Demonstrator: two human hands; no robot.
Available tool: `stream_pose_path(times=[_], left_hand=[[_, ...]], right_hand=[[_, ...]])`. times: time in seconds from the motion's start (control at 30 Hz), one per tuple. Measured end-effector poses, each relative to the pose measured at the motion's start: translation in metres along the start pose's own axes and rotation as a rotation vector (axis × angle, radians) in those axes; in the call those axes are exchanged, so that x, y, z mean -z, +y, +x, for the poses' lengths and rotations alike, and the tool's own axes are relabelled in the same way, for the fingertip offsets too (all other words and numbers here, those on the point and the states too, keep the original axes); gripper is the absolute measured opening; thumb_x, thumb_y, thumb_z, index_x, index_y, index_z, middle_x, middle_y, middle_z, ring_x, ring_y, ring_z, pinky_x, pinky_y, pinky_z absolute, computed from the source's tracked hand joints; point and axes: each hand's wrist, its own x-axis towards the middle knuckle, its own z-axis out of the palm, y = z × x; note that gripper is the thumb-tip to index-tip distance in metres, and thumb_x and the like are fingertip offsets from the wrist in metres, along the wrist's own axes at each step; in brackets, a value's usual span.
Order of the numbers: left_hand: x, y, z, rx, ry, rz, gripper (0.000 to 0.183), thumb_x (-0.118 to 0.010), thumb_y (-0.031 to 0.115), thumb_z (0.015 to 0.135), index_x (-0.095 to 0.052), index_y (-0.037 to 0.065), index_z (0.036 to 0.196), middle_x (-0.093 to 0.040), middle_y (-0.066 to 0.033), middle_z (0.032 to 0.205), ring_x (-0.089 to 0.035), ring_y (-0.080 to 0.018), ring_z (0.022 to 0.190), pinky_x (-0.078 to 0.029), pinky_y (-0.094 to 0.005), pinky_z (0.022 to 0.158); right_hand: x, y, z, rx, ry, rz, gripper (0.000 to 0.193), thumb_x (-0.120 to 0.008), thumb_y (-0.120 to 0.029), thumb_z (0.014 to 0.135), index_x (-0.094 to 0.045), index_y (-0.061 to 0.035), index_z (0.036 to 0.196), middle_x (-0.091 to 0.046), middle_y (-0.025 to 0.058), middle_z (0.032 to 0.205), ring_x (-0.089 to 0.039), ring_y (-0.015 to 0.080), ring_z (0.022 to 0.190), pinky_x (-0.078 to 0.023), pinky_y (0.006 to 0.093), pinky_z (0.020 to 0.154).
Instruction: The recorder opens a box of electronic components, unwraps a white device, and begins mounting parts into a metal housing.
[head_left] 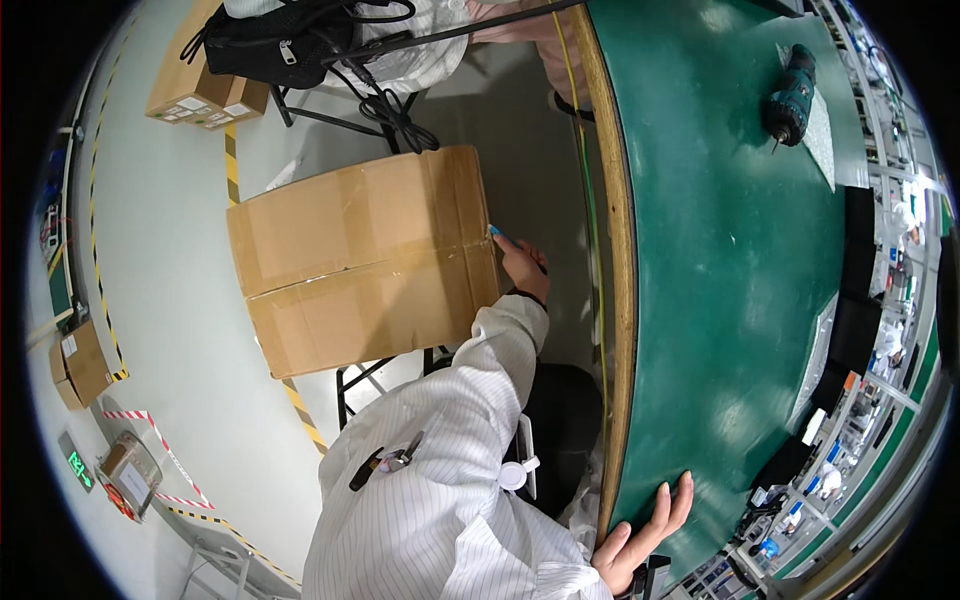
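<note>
A taped brown cardboard box (340, 225) lies left of the workbench, a seam running across its top. At its right edge, close to the end of that seam, is my left hand (525, 270). The fingers are closed round a slim blue-tipped tool (494, 230), shaped like a utility knife. Most of it is hidden in the grip, and its tip is at the box's edge. Lower right, my right hand (640, 535) rests on the green bench top (730, 330) with its fingers spread and nothing in them.
A teal cordless drill (790, 100) lies on the far part of the bench. Beyond the box, a black bag (280, 45) with cables sits beside a person in pale clothing. Cartons (205, 95) stand at the far left. The bench's wooden edge (620, 300) runs right of the box.
</note>
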Motion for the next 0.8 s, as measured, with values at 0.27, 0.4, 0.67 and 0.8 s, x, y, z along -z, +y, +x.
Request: stream_pose_path(times=[0.27,0.4,0.67,0.8], left_hand=[[-0.015,0.006,-0.014,-0.199,0.165,0.435,0.067,-0.038,0.067,0.096,-0.041,0.010,0.062,-0.035,-0.0017,0.051,-0.042,-0.0180,0.040,-0.037,-0.0313,0.039],[-0.008,0.012,0.005,-0.248,0.148,0.381,0.067,-0.038,0.069,0.095,-0.042,0.010,0.064,-0.036,-0.0019,0.053,-0.041,-0.0187,0.040,-0.038,-0.0318,0.039],[-0.024,0.008,-0.005,-0.123,0.282,0.304,0.063,-0.038,0.064,0.098,-0.043,0.010,0.066,-0.035,-0.0024,0.056,-0.043,-0.0200,0.045,-0.034,-0.0325,0.041],[-0.018,0.006,-0.009,-0.085,0.244,0.187,0.062,-0.038,0.061,0.099,-0.040,0.010,0.064,-0.035,-0.0017,0.056,-0.040,-0.0188,0.044,-0.032,-0.0330,0.041]], right_hand=[[0.000,0.002,0.000,0.006,-0.001,-0.002,0.055,-0.037,-0.030,0.100,-0.035,0.0028,0.144,-0.027,0.0275,0.153,-0.029,0.0446,0.140,-0.020,0.0542,0.114],[0.000,-0.001,0.000,0.005,-0.012,0.004,0.055,-0.037,-0.029,0.099,-0.035,0.0032,0.144,-0.027,0.0277,0.153,-0.029,0.0446,0.140,-0.020,0.0543,0.114],[0.001,0.001,-0.001,0.004,-0.025,-0.013,0.055,-0.037,-0.028,0.099,-0.035,0.0033,0.144,-0.027,0.0279,0.153,-0.028,0.0448,0.140,-0.021,0.0537,0.114],[0.002,0.000,-0.001,-0.007,-0.026,-0.016,0.055,-0.037,-0.027,0.099,-0.034,0.0034,0.144,-0.026,0.0276,0.153,-0.027,0.0446,0.141,-0.020,0.0536,0.115]])
